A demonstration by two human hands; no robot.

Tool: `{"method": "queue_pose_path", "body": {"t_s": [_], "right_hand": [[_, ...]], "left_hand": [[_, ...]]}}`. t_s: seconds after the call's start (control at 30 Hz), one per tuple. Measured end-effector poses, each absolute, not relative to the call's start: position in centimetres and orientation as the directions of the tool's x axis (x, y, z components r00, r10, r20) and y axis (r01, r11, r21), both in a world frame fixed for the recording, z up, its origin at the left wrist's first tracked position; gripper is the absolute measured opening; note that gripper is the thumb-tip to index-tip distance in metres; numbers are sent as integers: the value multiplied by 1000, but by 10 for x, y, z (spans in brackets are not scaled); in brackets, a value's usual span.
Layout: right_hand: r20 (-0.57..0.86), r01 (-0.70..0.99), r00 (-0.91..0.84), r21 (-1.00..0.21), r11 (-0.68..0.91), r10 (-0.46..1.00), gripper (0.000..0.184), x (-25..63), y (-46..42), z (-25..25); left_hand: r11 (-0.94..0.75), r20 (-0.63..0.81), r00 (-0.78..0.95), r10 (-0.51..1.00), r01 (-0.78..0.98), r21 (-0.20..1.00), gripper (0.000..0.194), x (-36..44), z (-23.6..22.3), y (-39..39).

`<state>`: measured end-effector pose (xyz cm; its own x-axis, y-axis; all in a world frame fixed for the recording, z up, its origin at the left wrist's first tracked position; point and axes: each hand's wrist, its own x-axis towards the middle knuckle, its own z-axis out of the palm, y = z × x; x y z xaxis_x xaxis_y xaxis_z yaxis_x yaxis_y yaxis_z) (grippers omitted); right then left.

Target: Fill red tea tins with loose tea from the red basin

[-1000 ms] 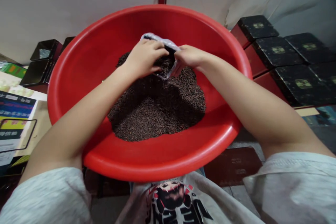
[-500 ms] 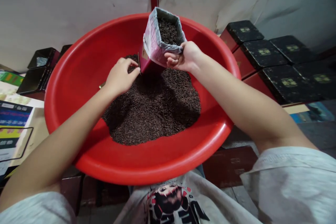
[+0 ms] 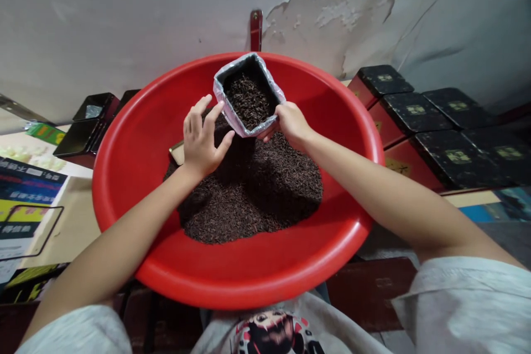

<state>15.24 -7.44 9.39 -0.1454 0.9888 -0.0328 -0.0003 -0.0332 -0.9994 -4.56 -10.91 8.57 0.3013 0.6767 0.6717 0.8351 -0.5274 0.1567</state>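
A big red plastic basin (image 3: 136,138) holds a heap of dark loose tea leaves (image 3: 253,193). Over the heap's far side my right hand (image 3: 290,121) grips the near edge of a box lined with a silvery bag (image 3: 248,97), which is partly filled with the same leaves. My left hand (image 3: 203,138) is open, fingers spread, just left of the box and above the heap, with its fingertips close to the box's side. A small tan object (image 3: 177,152) pokes out of the leaves beside my left hand.
Black-lidded red tins (image 3: 431,121) stand in rows at the right. Open dark tins (image 3: 89,119) sit at the left behind the basin. Printed sheets (image 3: 25,199) lie at the far left. A peeling wall (image 3: 332,11) rises just behind the basin.
The box went from lying among the leaves under both hands to being lifted and held upright by my right hand. My left hand let go and opened beside it.
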Motion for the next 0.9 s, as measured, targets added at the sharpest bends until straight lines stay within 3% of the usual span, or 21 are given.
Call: {"method": "queue_pose_path", "body": {"t_s": [0.13, 0.23, 0.47, 0.6, 0.67, 0.8, 0.9], "right_hand": [[-36, 123, -224, -992, -8, 974, 13, 152, -77, 95], [-119, 143, -250, -986, -85, 961, 14, 151, -78, 96], [-183, 72, -306, -983, -169, 934, 18, 158, -83, 117], [-296, 239, -382, -947, -215, 875, 23, 177, -84, 136], [-369, 313, -401, -916, -253, 838, 27, 185, -84, 142], [-521, 391, -376, -839, -378, 767, 27, 187, -86, 139], [-406, 359, -415, -895, -264, 814, 21, 179, -88, 130]], "left_hand": [[-681, 472, 608, 639, 732, -22, 64, -48, 85, -104], [-738, 334, 711, 619, 672, -60, 62, -47, 86, -102], [-701, 498, 602, 624, 713, 15, 55, -45, 99, -110], [-644, 665, 336, 667, 709, 288, 60, -49, 109, -115], [-596, 632, 207, 747, 632, 496, 58, -49, 110, -115], [-326, 281, 172, 944, 356, 876, 56, -40, 103, -113], [-4, -8, 134, 991, 84, 996, 46, -30, 92, -114]]}}
